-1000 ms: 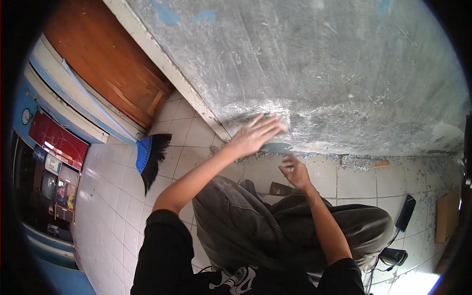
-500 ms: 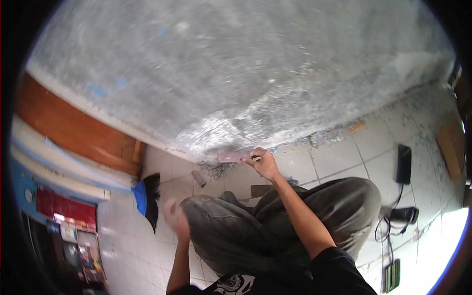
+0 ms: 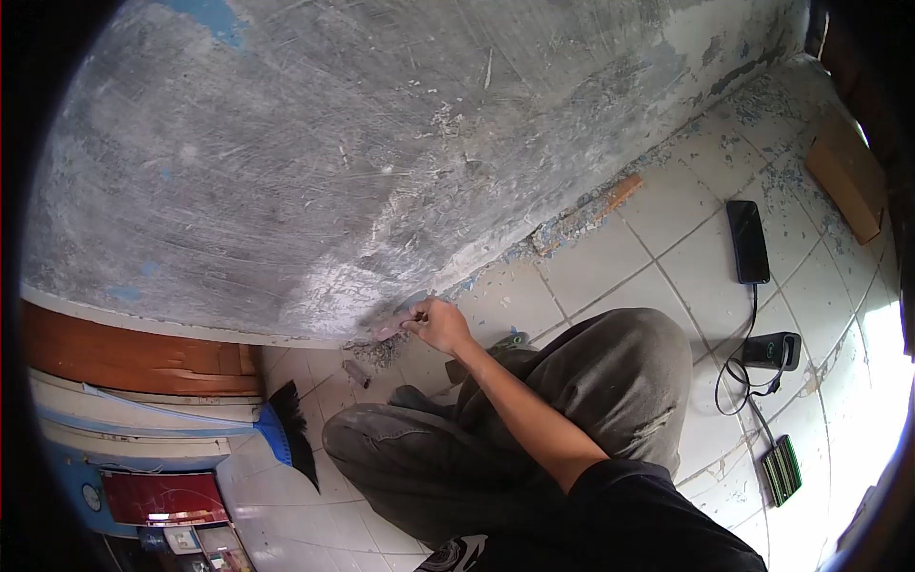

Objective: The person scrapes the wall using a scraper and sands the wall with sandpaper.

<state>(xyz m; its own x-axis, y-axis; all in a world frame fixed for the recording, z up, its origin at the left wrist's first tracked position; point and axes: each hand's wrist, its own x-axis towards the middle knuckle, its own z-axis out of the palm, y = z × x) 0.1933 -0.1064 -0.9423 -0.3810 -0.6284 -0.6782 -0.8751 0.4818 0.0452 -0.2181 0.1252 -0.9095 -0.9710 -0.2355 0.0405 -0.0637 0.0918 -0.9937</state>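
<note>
My right hand (image 3: pixel 440 326) is closed on a flat, pinkish-grey piece (image 3: pixel 393 327), whose exact kind I cannot make out. It is held low against the foot of the scraped grey wall (image 3: pixel 315 191), where the surface shows a pale, bright patch. Below it, grey flakes and crumbs (image 3: pixel 379 355) lie heaped on the tiles. A short, pinkish-brown stub (image 3: pixel 357 373) rests on the floor just left of my knees. My left hand is out of view.
A blue broom head (image 3: pixel 286 434) with black bristles stands to the left. On the right-hand tiles (image 3: pixel 596 262) lie a phone (image 3: pixel 747 241), a cabled black device (image 3: pixel 772 351) and a green striped object (image 3: pixel 782 471). An orange-brown strip (image 3: pixel 624 194) and paint chips line the wall base.
The view has turned and shifted, so the wall and floor sit differently. My left hand has left the view. My right hand still holds the pinkish-grey piece, now tilted, at the wall's foot.
</note>
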